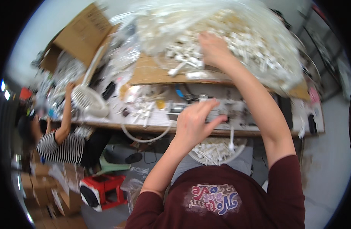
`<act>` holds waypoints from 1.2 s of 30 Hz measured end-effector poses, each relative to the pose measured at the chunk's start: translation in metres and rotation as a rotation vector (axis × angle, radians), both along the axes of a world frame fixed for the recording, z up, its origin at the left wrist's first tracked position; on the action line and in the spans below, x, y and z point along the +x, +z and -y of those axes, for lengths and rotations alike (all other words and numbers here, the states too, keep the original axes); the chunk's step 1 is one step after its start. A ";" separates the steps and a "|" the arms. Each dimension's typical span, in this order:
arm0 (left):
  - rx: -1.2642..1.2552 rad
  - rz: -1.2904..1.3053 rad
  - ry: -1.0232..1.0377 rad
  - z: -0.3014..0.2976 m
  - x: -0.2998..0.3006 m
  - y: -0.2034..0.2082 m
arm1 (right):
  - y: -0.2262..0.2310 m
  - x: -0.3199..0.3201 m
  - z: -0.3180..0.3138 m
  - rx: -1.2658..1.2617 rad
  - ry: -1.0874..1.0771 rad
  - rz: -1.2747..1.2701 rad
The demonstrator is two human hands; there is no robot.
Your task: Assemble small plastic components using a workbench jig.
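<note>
My right hand (214, 49) reaches far forward into a heap of small white plastic parts (255, 49) lying in a big clear plastic bag (156, 32). Motion smears its fingers, so what they touch or hold cannot be made out. My left hand (194, 124) hovers over the front edge of the table, thumb and fingers apart, with nothing visible between them. Beside it sits a small metal fixture (176, 108), partly covered by the hand. Below, a round white basin (242, 148) at my lap holds many white stemmed plastic pieces (213, 150).
Flat cardboard (148, 70) lies under the bag. Loose white pieces (143, 112) and a yellow round item (160, 103) are left of the fixture. A white fan (89, 101) stands further left, near a person in a striped shirt (62, 147). A red stool (106, 191) is on the floor.
</note>
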State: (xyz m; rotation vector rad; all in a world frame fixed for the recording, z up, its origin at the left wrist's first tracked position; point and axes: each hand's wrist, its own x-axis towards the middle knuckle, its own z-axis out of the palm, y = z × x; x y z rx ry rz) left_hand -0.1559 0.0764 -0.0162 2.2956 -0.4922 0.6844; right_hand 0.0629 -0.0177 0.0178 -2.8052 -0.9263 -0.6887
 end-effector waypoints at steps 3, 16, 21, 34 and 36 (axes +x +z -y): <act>0.046 0.271 0.300 -0.034 0.049 0.011 | -0.011 0.016 0.008 0.005 -0.031 0.035; 0.034 0.147 0.440 -0.072 0.092 -0.014 | -0.003 -0.009 0.062 -0.040 0.096 0.049; -0.213 0.119 0.342 -0.061 0.073 0.007 | -0.001 -0.012 0.087 -0.049 0.128 -0.112; -0.460 -0.212 -0.194 0.000 -0.014 -0.006 | -0.013 -0.028 0.125 0.273 0.115 -0.049; -0.250 -0.177 -0.177 0.009 -0.030 -0.013 | -0.007 -0.032 0.130 0.493 0.072 -0.167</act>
